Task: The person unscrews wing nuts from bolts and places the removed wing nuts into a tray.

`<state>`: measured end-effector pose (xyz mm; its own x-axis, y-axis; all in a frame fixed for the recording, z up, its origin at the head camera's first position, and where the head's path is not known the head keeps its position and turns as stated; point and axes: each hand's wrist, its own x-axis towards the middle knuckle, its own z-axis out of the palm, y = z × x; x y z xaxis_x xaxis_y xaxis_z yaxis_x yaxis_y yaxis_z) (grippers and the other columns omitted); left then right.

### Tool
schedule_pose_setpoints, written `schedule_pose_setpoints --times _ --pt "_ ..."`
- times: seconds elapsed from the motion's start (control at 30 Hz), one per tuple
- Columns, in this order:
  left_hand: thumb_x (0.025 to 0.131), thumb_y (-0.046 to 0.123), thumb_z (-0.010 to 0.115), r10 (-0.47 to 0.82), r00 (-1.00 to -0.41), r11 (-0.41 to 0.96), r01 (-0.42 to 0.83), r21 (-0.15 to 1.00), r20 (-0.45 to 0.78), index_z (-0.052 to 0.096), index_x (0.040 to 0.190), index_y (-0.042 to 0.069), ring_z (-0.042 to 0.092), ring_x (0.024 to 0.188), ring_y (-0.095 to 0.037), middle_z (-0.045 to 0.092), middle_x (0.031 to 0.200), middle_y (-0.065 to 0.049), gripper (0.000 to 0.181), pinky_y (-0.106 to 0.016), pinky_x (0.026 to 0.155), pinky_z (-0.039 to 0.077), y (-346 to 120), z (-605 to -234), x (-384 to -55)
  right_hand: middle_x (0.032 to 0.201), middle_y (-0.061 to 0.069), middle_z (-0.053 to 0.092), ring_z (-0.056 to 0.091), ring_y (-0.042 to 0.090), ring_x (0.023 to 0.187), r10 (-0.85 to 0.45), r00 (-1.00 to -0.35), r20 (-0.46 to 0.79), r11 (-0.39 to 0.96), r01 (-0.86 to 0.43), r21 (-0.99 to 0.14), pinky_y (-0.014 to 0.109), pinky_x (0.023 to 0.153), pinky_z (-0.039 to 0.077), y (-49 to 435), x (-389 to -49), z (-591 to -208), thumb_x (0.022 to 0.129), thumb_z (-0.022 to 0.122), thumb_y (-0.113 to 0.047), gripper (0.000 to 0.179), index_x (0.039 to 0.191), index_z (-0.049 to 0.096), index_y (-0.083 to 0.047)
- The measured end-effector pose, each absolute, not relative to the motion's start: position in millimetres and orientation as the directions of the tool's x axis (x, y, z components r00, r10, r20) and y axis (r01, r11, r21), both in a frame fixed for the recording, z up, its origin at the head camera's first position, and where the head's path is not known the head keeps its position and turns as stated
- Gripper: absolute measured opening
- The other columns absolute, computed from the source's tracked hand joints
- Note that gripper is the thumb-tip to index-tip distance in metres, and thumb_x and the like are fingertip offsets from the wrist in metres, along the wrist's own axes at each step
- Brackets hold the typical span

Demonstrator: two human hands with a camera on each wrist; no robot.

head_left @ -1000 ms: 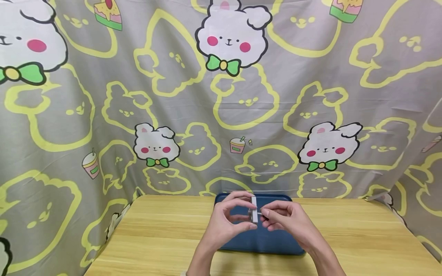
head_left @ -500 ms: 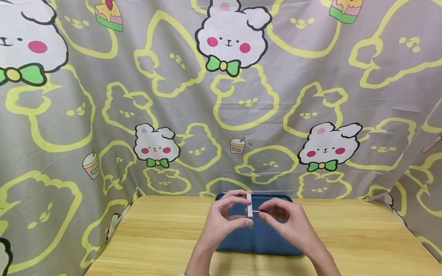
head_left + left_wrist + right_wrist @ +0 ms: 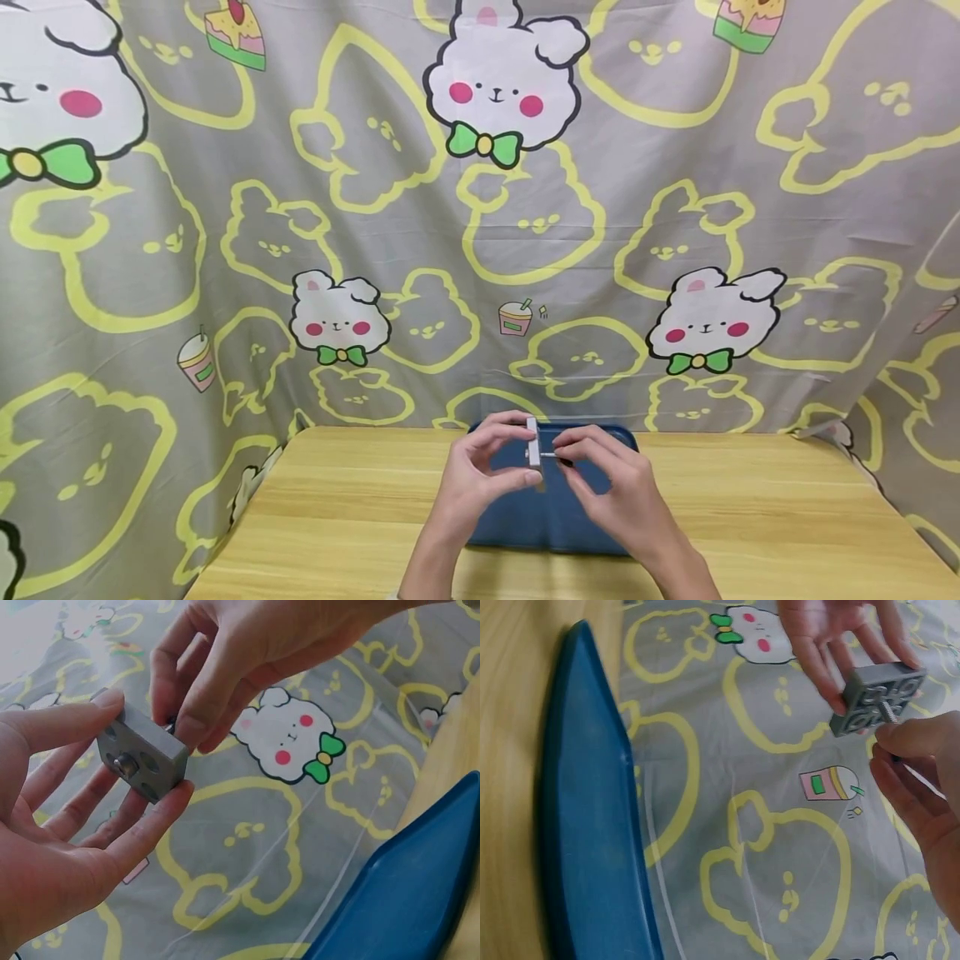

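My left hand (image 3: 471,471) grips a small grey rectangular block (image 3: 154,744) by its edges, thumb on one side and fingertips on the opposite one. Several round recesses mark the block's faces, and a short metal tip (image 3: 125,765) stands out of the middle of one. From the opposite face, seen in the right wrist view, a silver threaded screw (image 3: 888,712) projects out of the centre. Thumb and fingers of my right hand (image 3: 618,483) pinch its dark outer end, which they partly cover. Both hands hold the work in the air above a blue tray.
The blue tray (image 3: 517,525) lies on a light wooden table (image 3: 345,500). Behind and at both sides hangs a grey cloth (image 3: 420,242) printed with rabbits and yellow outlines.
Both hands have drifted slightly left with the block and screw. The right fingers have shifted their pinch, and more of the silver shaft shows than a second ago.
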<state>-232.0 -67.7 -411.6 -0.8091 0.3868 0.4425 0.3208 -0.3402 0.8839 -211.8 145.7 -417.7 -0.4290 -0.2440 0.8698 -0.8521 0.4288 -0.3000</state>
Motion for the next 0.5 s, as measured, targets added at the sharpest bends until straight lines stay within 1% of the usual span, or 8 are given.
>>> schedule_pose_setpoints --times 0.07,0.13,0.2,0.23,0.3,0.37,0.43,0.5 --pt "0.084 -0.003 0.082 0.386 -0.809 -0.340 0.322 0.884 0.443 0.066 0.123 -0.010 0.052 0.132 -0.042 0.048 0.144 -0.023 0.042 -0.052 0.089 0.061 -68.3 -411.6 -232.2 0.107 -0.004 0.069 0.069 0.012 0.092 -0.244 -0.409 0.879 0.449 -0.851 -0.271 0.014 0.088 0.055 143.9 -212.9 -418.3 0.105 0.059 -0.035 0.023 0.099 0.073 -0.018" --pt "0.084 -0.004 0.082 0.385 -0.810 -0.344 0.320 0.883 0.443 0.066 0.122 -0.010 0.052 0.132 -0.043 0.048 0.144 -0.023 0.042 -0.052 0.088 0.061 -68.8 -411.2 -232.0 0.107 -0.003 0.069 0.069 0.012 0.092 -0.243 -0.412 0.878 0.458 -0.847 -0.271 0.014 0.089 0.054 142.8 -212.9 -418.5 0.105 0.058 -0.036 0.024 0.100 0.073 -0.017" --pt "0.084 -0.004 0.082 0.381 -0.811 -0.345 0.321 0.882 0.444 0.066 0.122 -0.011 0.050 0.132 -0.045 0.048 0.144 -0.023 0.042 -0.052 0.088 0.061 -69.3 -410.9 -231.9 0.108 -0.001 0.069 0.069 0.014 0.094 -0.241 -0.432 0.869 0.452 -0.842 -0.293 0.014 0.091 0.054 142.4 -211.7 -417.7 0.103 0.063 -0.033 0.020 0.102 0.073 -0.016" --pt "0.084 -0.005 0.082 0.379 -0.811 -0.349 0.321 0.880 0.446 0.066 0.122 -0.011 0.050 0.132 -0.046 0.048 0.144 -0.024 0.042 -0.052 0.088 0.061 -69.6 -410.6 -231.7 0.109 0.000 0.069 0.069 0.014 0.096 -0.236 -0.453 0.860 0.446 -0.836 -0.319 0.015 0.090 0.054 142.6 -210.8 -417.0 0.101 0.068 -0.030 0.015 0.104 0.073 -0.016" --pt "0.083 -0.005 0.082 0.375 -0.812 -0.351 0.322 0.879 0.447 0.066 0.122 -0.011 0.050 0.132 -0.046 0.048 0.144 -0.024 0.042 -0.051 0.089 0.060 -70.1 -410.2 -231.3 0.112 0.001 0.069 0.068 0.015 0.099 -0.216 -0.513 0.831 0.426 -0.815 -0.393 0.017 0.089 0.055 143.2 -208.3 -415.5 0.096 0.075 -0.020 0.013 0.108 0.073 -0.017" --pt "0.083 -0.006 0.082 0.372 -0.813 -0.348 0.325 0.879 0.448 0.066 0.121 -0.011 0.052 0.132 -0.043 0.049 0.143 -0.023 0.042 -0.051 0.089 0.060 -70.2 -409.6 -231.1 0.116 0.002 0.068 0.068 0.015 0.103 -0.182 -0.587 0.789 0.400 -0.777 -0.486 0.020 0.087 0.058 144.2 -205.4 -413.6 0.093 0.077 -0.009 0.022 0.112 0.072 -0.018" --pt "0.082 -0.006 0.083 0.370 -0.812 -0.335 0.337 0.880 0.452 0.067 0.121 -0.010 0.053 0.131 -0.040 0.050 0.143 -0.022 0.042 -0.050 0.090 0.060 -69.7 -408.8 -230.7 0.117 0.003 0.068 0.069 0.015 0.102 -0.136 -0.669 0.730 0.364 -0.719 -0.592 0.024 0.083 0.060 145.1 -202.9 -411.7 0.093 0.075 -0.001 0.027 0.115 0.072 -0.016" --pt "0.082 -0.004 0.084 0.370 -0.808 -0.313 0.356 0.881 0.458 0.069 0.120 -0.008 0.054 0.130 -0.037 0.051 0.142 -0.021 0.041 -0.049 0.091 0.060 -69.2 -407.8 -230.1 0.115 0.006 0.069 0.071 0.016 0.099 -0.094 -0.760 0.643 0.310 -0.636 -0.707 0.028 0.080 0.062 145.8 -201.1 -409.7 0.096 0.071 -0.001 0.021 0.115 0.071 -0.011"
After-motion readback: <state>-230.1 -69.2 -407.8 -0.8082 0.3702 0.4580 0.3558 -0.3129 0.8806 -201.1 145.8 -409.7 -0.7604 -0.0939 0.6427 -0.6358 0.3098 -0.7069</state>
